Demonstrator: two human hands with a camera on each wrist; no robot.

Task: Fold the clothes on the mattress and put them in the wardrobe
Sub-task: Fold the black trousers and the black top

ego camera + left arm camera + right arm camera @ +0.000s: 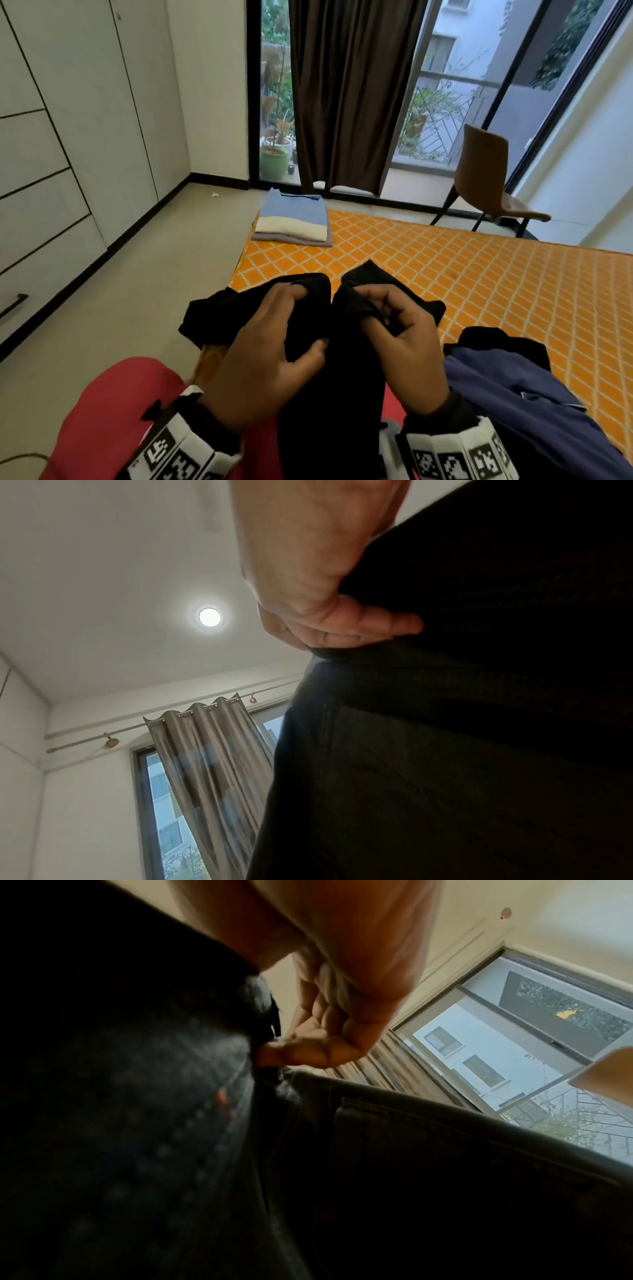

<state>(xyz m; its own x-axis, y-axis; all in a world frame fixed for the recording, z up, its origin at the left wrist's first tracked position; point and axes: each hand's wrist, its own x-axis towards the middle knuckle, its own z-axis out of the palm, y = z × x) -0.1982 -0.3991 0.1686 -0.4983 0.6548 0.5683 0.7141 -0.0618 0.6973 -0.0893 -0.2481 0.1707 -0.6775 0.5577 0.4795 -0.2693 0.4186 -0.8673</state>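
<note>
Wardrobe (68,137) standing far left, doors closed. Orange mattress (479,291) stretching right; folded stack (291,222) sitting at its far-left corner, navy garment (513,394) lying near right. I'm holding black trousers (329,377) at near edge (denim, judging by wrist views), long axis hanging down toward me. Left hand (270,346) and right hand (400,329) both gripping top edge side by side, equally near.

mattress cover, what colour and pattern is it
Orange with a white diamond lattice; the mattress shows best in the head view.
</note>
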